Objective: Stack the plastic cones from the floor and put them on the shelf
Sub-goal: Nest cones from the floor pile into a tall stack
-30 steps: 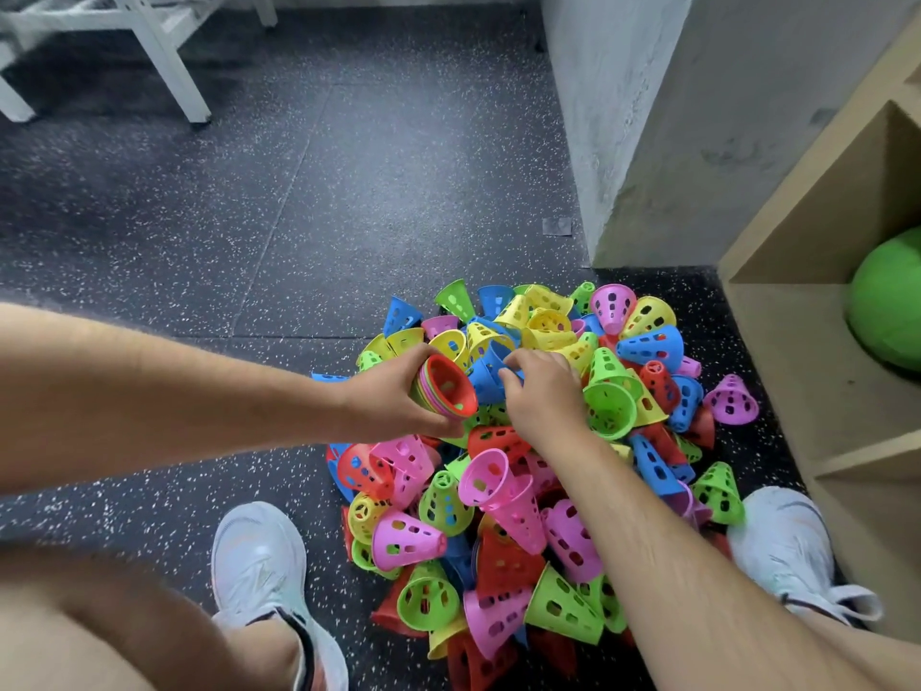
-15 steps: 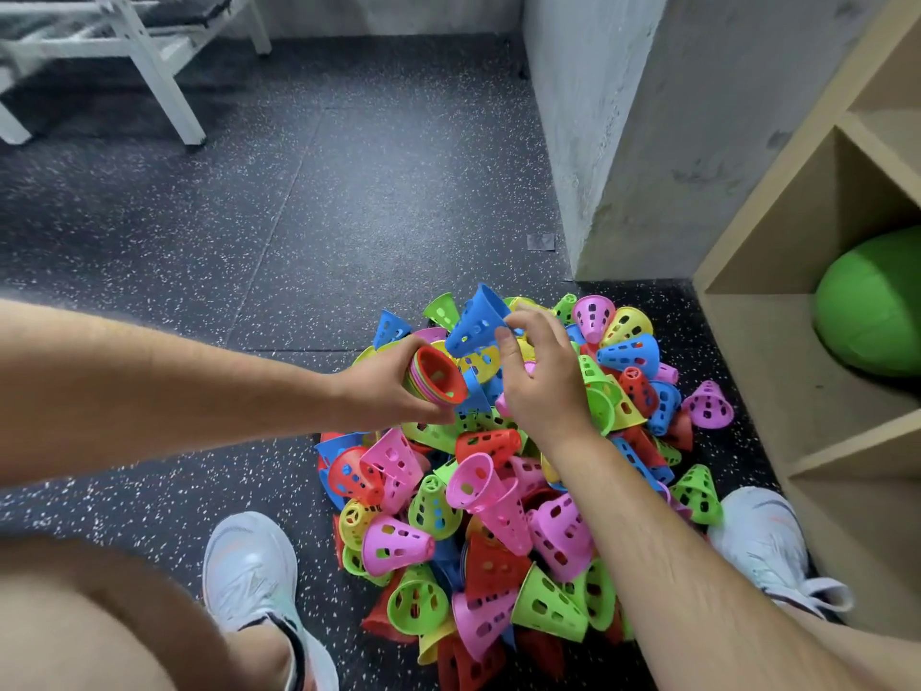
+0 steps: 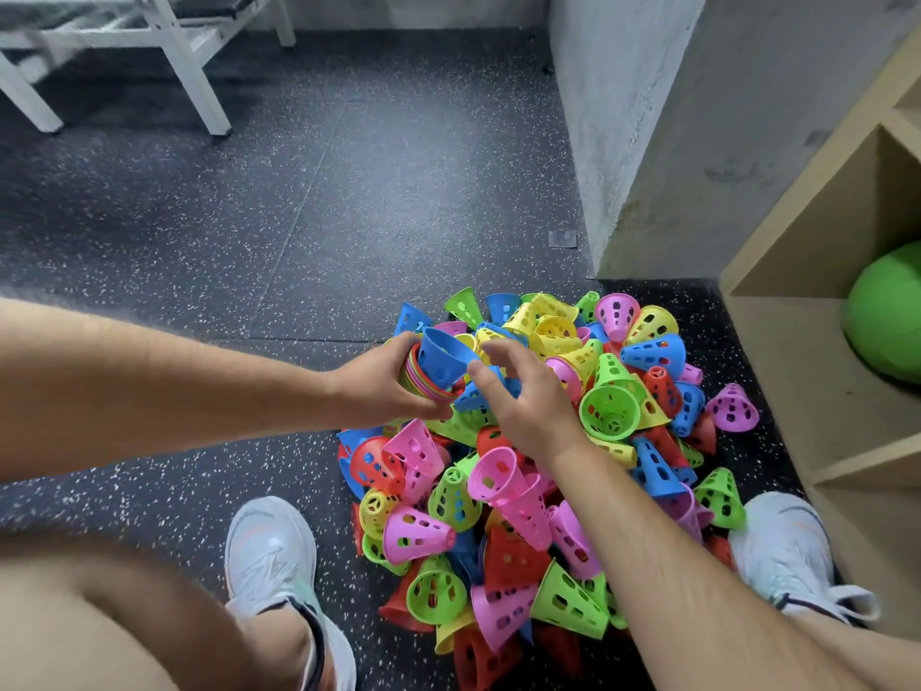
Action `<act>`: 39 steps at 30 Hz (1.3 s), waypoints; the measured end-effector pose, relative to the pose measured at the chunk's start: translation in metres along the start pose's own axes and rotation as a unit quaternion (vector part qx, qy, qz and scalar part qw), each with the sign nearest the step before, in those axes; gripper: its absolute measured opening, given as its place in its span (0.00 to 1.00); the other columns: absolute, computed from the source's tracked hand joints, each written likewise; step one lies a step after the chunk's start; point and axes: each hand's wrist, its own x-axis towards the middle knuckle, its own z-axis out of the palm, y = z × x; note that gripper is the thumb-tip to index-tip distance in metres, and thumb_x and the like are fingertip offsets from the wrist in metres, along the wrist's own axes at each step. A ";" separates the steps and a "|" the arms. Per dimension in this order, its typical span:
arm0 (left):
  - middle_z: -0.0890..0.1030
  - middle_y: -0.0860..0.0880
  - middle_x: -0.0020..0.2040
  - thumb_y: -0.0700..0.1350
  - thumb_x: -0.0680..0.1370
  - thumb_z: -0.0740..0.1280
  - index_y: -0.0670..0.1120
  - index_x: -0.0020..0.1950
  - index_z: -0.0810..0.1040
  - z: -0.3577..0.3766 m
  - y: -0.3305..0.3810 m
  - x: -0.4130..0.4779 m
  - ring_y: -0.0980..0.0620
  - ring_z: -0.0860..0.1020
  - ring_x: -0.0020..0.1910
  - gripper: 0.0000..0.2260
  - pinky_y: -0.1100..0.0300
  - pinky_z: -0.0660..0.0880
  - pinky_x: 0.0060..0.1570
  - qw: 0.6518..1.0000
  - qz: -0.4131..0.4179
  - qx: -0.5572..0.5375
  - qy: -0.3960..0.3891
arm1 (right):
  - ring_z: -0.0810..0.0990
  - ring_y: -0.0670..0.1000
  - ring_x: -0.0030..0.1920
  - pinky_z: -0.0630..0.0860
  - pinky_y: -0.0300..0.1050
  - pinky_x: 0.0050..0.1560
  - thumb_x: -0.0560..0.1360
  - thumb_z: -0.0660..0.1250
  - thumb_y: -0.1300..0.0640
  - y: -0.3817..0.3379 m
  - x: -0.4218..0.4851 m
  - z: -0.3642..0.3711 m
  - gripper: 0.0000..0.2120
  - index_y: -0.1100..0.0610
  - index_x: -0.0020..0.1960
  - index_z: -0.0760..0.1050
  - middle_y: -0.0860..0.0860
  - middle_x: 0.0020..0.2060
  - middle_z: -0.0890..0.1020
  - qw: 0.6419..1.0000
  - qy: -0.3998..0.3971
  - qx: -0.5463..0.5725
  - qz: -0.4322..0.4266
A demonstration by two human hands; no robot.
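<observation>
Dark speckled rubber floor [image 3: 299, 216] takes up most of the view, with a rough concrete wall [image 3: 648, 117] corner sticking in at top right and a light wooden shelf [image 3: 797, 341] running down the right edge. A white metal bench frame [image 3: 189, 77] sits way off in the top left. Down the middle there's a big messy pile of cones [image 3: 523, 491], perforated plastic ones in pink, green, yellow, blue and red, heaped on the floor right up against the base of the shelf. A green ball [image 3: 887, 311] is tucked in one shelf cubby. The person's got a white shoe either side of the pile, left shoe [image 3: 271, 556] and right shoe [image 3: 787, 546]. Above the far side of the pile, the left hand [image 3: 379, 386] has its fingers and thumb wrapped around a nested stack of cones [image 3: 423, 386] held on its side. A blue cone [image 3: 443, 359] sits at the stack's open end. The right hand [image 3: 523, 396] is just beside it holding nothing, fingers [image 3: 503, 349] spread and loosely bent toward the blue cone's rim. Can't tell if they actually touch it.
</observation>
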 end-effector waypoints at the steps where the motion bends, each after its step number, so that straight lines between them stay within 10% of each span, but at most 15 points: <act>1: 0.84 0.57 0.53 0.51 0.66 0.84 0.55 0.64 0.72 0.000 -0.003 0.000 0.60 0.82 0.51 0.31 0.64 0.77 0.53 1.000 0.000 0.001 -0.001 | 0.77 0.40 0.59 0.73 0.40 0.61 0.77 0.61 0.35 0.003 0.000 0.001 0.22 0.48 0.61 0.77 0.42 0.57 0.80 1.000 0.007 0.011 -0.002; 13: 0.84 0.56 0.52 0.53 0.67 0.84 0.55 0.64 0.73 0.007 -0.012 0.007 0.56 0.83 0.53 0.31 0.58 0.79 0.56 1.000 -0.010 0.007 -0.022 | 0.68 0.56 0.64 0.64 0.52 0.68 0.81 0.63 0.46 0.041 0.024 0.017 0.15 0.55 0.60 0.79 0.52 0.57 0.79 0.944 0.002 -0.315 0.099; 20: 0.85 0.56 0.52 0.55 0.66 0.84 0.56 0.63 0.73 0.006 -0.013 0.010 0.56 0.83 0.53 0.31 0.53 0.79 0.58 0.999 -0.016 0.022 -0.028 | 0.73 0.59 0.63 0.68 0.54 0.65 0.83 0.61 0.50 0.038 0.022 0.012 0.12 0.56 0.55 0.78 0.54 0.59 0.77 0.976 0.030 -0.198 0.080; 26: 0.83 0.56 0.53 0.50 0.68 0.83 0.53 0.63 0.72 0.003 0.000 0.008 0.61 0.81 0.50 0.29 0.73 0.73 0.46 0.999 -0.011 0.038 -0.022 | 0.73 0.53 0.67 0.70 0.50 0.68 0.83 0.61 0.51 0.015 0.019 -0.008 0.11 0.56 0.56 0.79 0.56 0.66 0.75 0.994 0.098 -0.045 0.006; 29: 0.83 0.55 0.55 0.51 0.67 0.84 0.52 0.66 0.72 0.002 0.007 0.006 0.56 0.82 0.55 0.32 0.61 0.77 0.57 0.999 -0.008 0.045 -0.017 | 0.74 0.52 0.66 0.69 0.48 0.68 0.83 0.62 0.52 -0.003 0.012 -0.008 0.10 0.56 0.55 0.79 0.55 0.62 0.78 0.992 0.113 -0.019 -0.045; 34: 0.85 0.55 0.55 0.56 0.64 0.84 0.55 0.65 0.72 -0.002 0.008 -0.001 0.56 0.83 0.55 0.35 0.52 0.79 0.61 0.999 -0.007 0.032 -0.016 | 0.74 0.48 0.66 0.72 0.51 0.66 0.82 0.63 0.52 -0.019 -0.001 0.007 0.09 0.54 0.55 0.79 0.49 0.59 0.78 0.996 0.057 -0.006 -0.070; 39: 0.84 0.53 0.53 0.50 0.68 0.83 0.52 0.64 0.73 -0.006 0.006 -0.005 0.55 0.83 0.53 0.29 0.64 0.79 0.51 1.000 -0.007 0.022 -0.002 | 0.76 0.41 0.60 0.72 0.42 0.62 0.81 0.61 0.45 -0.021 -0.006 0.017 0.13 0.49 0.60 0.77 0.43 0.57 0.79 0.997 -0.034 -0.004 -0.070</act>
